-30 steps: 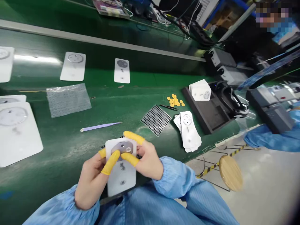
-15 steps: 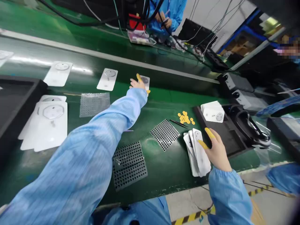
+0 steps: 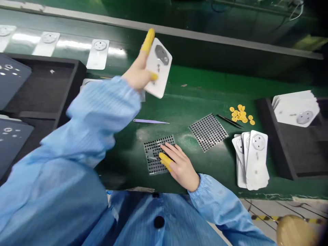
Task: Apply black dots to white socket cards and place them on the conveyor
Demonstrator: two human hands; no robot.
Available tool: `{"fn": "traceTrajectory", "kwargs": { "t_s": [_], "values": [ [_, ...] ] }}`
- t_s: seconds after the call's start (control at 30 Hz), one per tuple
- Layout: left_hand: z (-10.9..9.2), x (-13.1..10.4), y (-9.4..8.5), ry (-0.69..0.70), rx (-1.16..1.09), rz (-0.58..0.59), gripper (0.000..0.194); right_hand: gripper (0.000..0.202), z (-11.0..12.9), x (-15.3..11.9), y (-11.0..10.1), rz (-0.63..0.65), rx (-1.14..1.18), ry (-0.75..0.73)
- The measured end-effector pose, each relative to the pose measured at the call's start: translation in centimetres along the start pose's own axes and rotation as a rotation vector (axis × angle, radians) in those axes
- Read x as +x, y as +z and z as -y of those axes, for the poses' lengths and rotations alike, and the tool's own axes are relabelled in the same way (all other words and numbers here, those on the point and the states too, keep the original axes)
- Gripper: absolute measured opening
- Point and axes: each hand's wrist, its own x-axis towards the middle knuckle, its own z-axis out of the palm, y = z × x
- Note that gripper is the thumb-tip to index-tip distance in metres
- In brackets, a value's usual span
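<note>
My left hand (image 3: 142, 66), with yellow finger covers, grips a white panel (image 3: 160, 71) by its left edge, raised above the bench. The panel has a grey round part near its top. My right hand (image 3: 180, 165) lies with fingers spread on a sheet of black dots (image 3: 156, 150), near the bench's front edge. A second dotted sheet (image 3: 208, 132) is to its right, with black tweezers (image 3: 230, 121) and yellow discs (image 3: 241, 113) beyond. Purple tweezers (image 3: 151, 121) lie between my hands.
White panels (image 3: 257, 164) are stacked at the right, beside a black tray (image 3: 278, 147) holding more panels (image 3: 294, 107). Another black tray (image 3: 74, 78) at the left holds dark blue plates (image 3: 12, 78). Several white panels (image 3: 97, 56) line the back left.
My left hand has taken hold of the white panel and lifted it. My right hand has moved left from the panel stack onto the dotted sheet. The view has shifted.
</note>
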Motion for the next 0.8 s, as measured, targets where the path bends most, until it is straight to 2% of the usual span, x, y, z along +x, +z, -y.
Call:
{"fn": "traceTrajectory", "kwargs": {
  "t_s": [0.03, 0.13, 0.17, 0.2, 0.27, 0.37, 0.43, 0.53, 0.67, 0.8],
  "values": [
    [1.5, -3.1, -1.2, 0.055, -0.06, 0.015, 0.05, 0.024, 0.0, -0.1, 0.2, -0.028, 0.022, 0.005],
    [6.0, -12.6, -3.1, -0.056, -0.071, -0.036, 0.035, 0.036, 0.1, -0.5, -0.2, -0.133, 0.119, 0.031],
    [7.2, -15.2, -3.0, -0.154, -0.128, -0.074, 0.036, 0.04, 0.2, -0.6, -0.6, -0.169, 0.145, 0.042],
    [8.2, -17.3, -2.6, -0.235, -0.173, -0.027, 0.041, 0.044, 0.4, -0.5, -0.9, -0.201, 0.162, 0.052],
    [9.3, -19.9, -0.9, -0.332, -0.276, 0.017, 0.05, 0.048, 0.9, -0.3, -1.6, -0.229, 0.163, 0.041],
    [9.4, -20.6, 1.8, -0.435, -0.481, 0.082, 0.052, 0.046, 1.5, 0.6, -2.1, -0.159, 0.156, -0.029],
    [9.1, -20.3, 2.9, -0.45, -0.582, 0.046, 0.046, 0.041, 1.7, 1.3, -2.1, -0.123, 0.22, -0.018],
    [9.1, -20.3, 3.4, -0.413, -0.634, -0.002, 0.035, 0.034, 1.8, 2.6, -1.7, -0.155, 0.326, 0.039],
    [9.3, -20.6, 3.4, -0.302, -0.597, 0.061, 0.029, 0.031, 1.5, 4.1, -0.8, -0.192, 0.319, -0.002],
    [9.5, -20.3, 3.5, -0.212, -0.503, 0.058, 0.028, 0.029, 1.1, 4.8, -0.1, -0.181, 0.338, -0.009]
  ]
}}
